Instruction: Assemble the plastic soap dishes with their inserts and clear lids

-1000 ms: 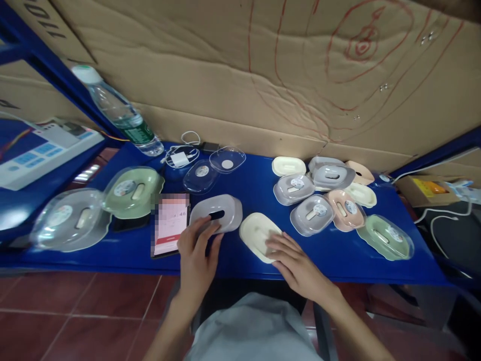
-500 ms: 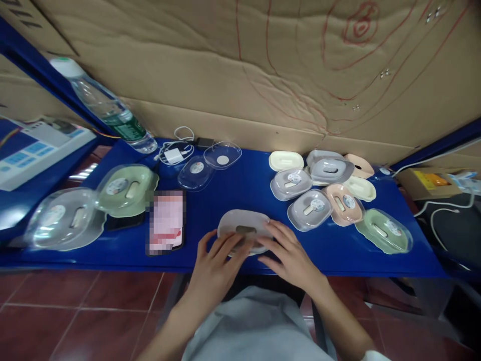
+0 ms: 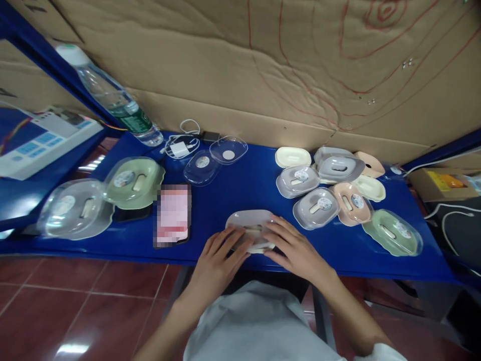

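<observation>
A grey soap dish (image 3: 251, 217) lies at the table's front edge, in front of my body. A pale piece shows through the slot in its middle, and a whitish rim shows under its near edge. My left hand (image 3: 224, 253) holds the dish from the left, with its fingertips over the near left part. From the other side my right hand (image 3: 293, 245) grips it, fingers bent over the right end. The fingers hide parts of both ends of the dish.
Several grey, cream, pink and green soap dishes (image 3: 315, 206) are grouped on the right. Two clear lids (image 3: 201, 173) lie at the back. Left are a phone (image 3: 173, 213), a lidded green dish (image 3: 131, 193), a lidded grey dish (image 3: 75, 220), a water bottle (image 3: 112, 100) and a charger (image 3: 179, 149).
Both hands stay on the grey dish, and my right fingers reach further over it. Its slot, dark before, now shows a pale strip. The whole view has shifted slightly.
</observation>
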Demonstrator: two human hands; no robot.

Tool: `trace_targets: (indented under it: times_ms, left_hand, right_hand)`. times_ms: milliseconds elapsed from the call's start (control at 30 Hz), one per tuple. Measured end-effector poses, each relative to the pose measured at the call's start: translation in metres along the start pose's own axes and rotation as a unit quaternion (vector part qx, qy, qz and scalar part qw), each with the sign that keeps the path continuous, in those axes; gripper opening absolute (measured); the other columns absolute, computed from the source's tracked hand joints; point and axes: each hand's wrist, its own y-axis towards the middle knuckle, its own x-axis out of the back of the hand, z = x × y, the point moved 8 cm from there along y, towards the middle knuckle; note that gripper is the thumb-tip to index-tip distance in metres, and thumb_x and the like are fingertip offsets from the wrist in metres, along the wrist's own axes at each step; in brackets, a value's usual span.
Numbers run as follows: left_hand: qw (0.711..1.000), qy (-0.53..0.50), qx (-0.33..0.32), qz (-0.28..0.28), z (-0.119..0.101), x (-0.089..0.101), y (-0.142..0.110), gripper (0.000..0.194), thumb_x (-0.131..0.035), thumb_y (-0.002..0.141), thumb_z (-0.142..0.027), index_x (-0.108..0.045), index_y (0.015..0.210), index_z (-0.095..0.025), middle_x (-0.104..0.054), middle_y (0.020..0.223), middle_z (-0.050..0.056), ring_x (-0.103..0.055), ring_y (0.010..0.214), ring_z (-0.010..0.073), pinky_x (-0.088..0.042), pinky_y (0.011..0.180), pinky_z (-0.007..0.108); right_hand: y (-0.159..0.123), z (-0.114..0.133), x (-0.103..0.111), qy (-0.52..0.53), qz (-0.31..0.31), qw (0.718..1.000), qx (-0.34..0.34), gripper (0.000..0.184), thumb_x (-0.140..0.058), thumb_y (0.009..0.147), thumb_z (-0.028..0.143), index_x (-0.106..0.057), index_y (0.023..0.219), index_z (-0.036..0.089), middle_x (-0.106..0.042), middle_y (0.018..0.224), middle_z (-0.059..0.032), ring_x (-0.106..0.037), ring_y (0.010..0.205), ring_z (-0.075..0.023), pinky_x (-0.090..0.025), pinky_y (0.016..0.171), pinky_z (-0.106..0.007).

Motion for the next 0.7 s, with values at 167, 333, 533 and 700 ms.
trace_targets:
  times_ms: [167, 333, 533, 700]
  left_hand:
    - [1.000, -0.011, -0.020, 0.011, 0.002, -0.006, -0.005, 0.032, -0.063, 0.106, -0.015, -0.072, 0.134, -0.027, -0.073, 0.145, 0.007, -0.063, 0.144, 0.0297, -0.055, 0.116, 0.048]
    - [0.998, -0.049, -0.041, 0.021, 0.008, 0.004, 0.004, 0.031, -0.062, 0.109, -0.029, -0.068, 0.140, -0.024, -0.071, 0.147, 0.010, -0.065, 0.141, 0.0280, -0.050, 0.119, 0.049]
    - [0.998, 0.007, 0.050, 0.040, 0.079, 0.009, 0.104, 0.046, -0.057, 0.108, -0.028, -0.060, 0.153, -0.024, -0.060, 0.159, 0.017, -0.060, 0.144, 0.0351, -0.049, 0.116, 0.055]
    - [0.985, -0.024, 0.162, 0.051, 0.141, -0.005, 0.184, 0.029, -0.059, 0.094, -0.010, -0.076, 0.117, -0.014, -0.076, 0.132, 0.020, -0.064, 0.138, 0.0411, -0.030, 0.126, 0.071]
  right_hand:
    - [-0.011, 0.006, -0.012, -0.051, -0.009, 0.999, 0.011, 0.034, -0.059, 0.110, 0.019, -0.067, 0.143, 0.023, -0.072, 0.148, -0.0089, -0.058, 0.150, -0.0260, -0.048, 0.130, -0.055]
    - [-0.009, 0.009, -0.011, -0.046, -0.013, 0.999, 0.015, 0.036, -0.057, 0.110, 0.018, -0.066, 0.145, 0.019, -0.070, 0.149, -0.0109, -0.057, 0.151, -0.0249, -0.047, 0.130, -0.053]
    - [-0.014, -0.006, -0.012, -0.071, -0.059, 0.995, -0.047, 0.058, -0.051, 0.105, 0.006, -0.053, 0.161, 0.022, -0.053, 0.167, -0.0170, -0.044, 0.160, -0.0337, -0.047, 0.126, -0.062]
    - [-0.019, -0.012, -0.009, -0.059, -0.090, 0.991, -0.074, 0.071, -0.054, 0.108, 0.015, -0.031, 0.174, 0.031, -0.048, 0.169, -0.0169, -0.046, 0.158, -0.0360, -0.049, 0.123, -0.063]
